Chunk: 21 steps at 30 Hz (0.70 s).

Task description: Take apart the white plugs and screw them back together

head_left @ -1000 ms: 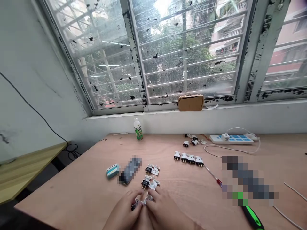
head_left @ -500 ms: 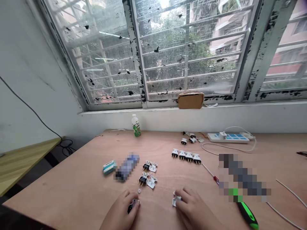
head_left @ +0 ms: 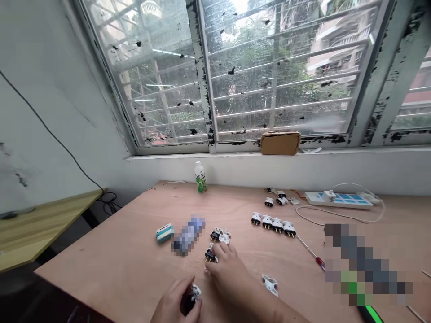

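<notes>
My left hand (head_left: 178, 301), low in the view, is closed around a black-and-white plug part (head_left: 191, 298). Ahead and to its right, my right hand (head_left: 226, 265) reaches over an open plug with a black body (head_left: 210, 255) and gold pins; its fingertips hide the white cover and whatever they may touch. Just behind lies another opened plug (head_left: 215, 234) beside its white cover (head_left: 225, 236). A loose white cover (head_left: 270, 284) rests on the wood to the right of my right forearm.
Several assembled plugs (head_left: 266, 221) form a row, with more parts behind. A screwdriver shaft (head_left: 307, 247), power strip (head_left: 340, 200), bottle (head_left: 200, 177), small box (head_left: 164, 233) and blurred items surround the work area.
My right hand has let go of the white cover at the right and moved left and forward to the open plugs. My left hand still holds its part. The view has shifted left.
</notes>
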Motion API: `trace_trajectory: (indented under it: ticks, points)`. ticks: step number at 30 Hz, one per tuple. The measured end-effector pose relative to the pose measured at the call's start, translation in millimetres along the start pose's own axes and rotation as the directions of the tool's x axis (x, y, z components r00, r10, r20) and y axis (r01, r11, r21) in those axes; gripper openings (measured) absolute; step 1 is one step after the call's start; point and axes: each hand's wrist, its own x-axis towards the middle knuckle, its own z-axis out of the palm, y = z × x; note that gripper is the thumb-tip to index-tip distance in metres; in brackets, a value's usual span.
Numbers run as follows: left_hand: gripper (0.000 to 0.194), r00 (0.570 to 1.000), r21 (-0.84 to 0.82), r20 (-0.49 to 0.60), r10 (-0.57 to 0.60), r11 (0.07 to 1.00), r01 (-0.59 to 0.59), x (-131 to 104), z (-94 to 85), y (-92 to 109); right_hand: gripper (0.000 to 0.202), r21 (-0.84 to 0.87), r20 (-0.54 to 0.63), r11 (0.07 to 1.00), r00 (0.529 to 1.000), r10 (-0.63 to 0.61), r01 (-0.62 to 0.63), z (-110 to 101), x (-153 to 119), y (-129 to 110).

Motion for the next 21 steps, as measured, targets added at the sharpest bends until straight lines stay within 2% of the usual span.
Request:
trace_trajectory:
  ticks: [3,6,10,13,17,19,21]
  points:
    - [0.054,0.989,-0.281,0.025,-0.149,0.948,0.15,-6,-0.3,4,0.012,0.023,0.035,0.999,0.998,-0.049,0.049,7,13,0]
    - [0.077,0.96,-0.527,0.068,-0.272,0.807,0.266,-5,2.7,0,0.014,0.071,0.038,0.996,0.998,-0.05,0.048,8,17,-1]
    - [0.078,0.932,-0.683,0.139,-0.335,0.649,0.335,0,13.5,-6,0.01,0.204,-0.014,0.979,1.0,-0.012,0.015,-5,9,-3]
    - [0.073,0.932,-0.774,0.177,-0.316,0.539,0.331,-1,29.5,2,0.01,0.358,-0.069,0.932,0.993,0.092,-0.062,-23,-10,6]
    - [0.072,0.918,-0.819,0.311,-0.248,0.421,0.391,-5,57.7,32,0.007,0.579,-0.078,0.785,0.944,0.321,-0.219,-43,-48,35]
    - [0.074,0.893,-0.786,0.415,-0.173,0.426,0.448,-2,72.0,51,0.007,0.671,-0.081,0.692,0.902,0.423,-0.265,-48,-67,52]
    - [0.076,0.86,-0.74,0.504,-0.078,0.474,0.476,6,85.7,72,0.009,0.745,-0.093,0.607,0.859,0.504,-0.276,-52,-81,68]
